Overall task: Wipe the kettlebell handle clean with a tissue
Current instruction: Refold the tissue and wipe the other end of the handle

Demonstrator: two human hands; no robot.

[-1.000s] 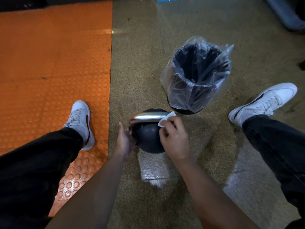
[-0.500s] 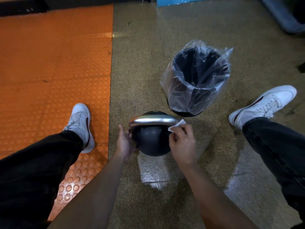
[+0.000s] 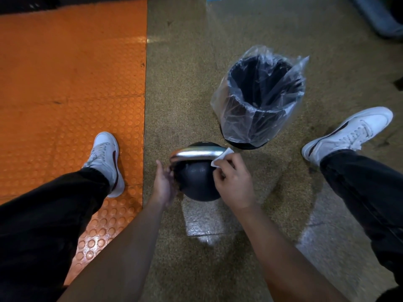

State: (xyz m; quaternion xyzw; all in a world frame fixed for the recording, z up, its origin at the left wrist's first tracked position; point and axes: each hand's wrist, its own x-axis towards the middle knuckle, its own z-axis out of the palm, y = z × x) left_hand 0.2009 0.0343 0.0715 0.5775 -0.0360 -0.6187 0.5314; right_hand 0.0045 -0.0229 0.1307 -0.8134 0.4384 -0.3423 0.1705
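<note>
Your kettlebell (image 3: 199, 182) sits on the speckled floor, near side of the lined bin (image 3: 261, 101). Your left hand (image 3: 163, 184) still cups its left flank. Your right hand (image 3: 234, 179), pinching the tissue (image 3: 220, 159), has slid back onto the shiny handle's (image 3: 196, 154) right end: wiping continues.

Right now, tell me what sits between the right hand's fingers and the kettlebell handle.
In the head view, a white tissue lies between the right hand and the right end of the silver kettlebell handle, pinched there.
</note>
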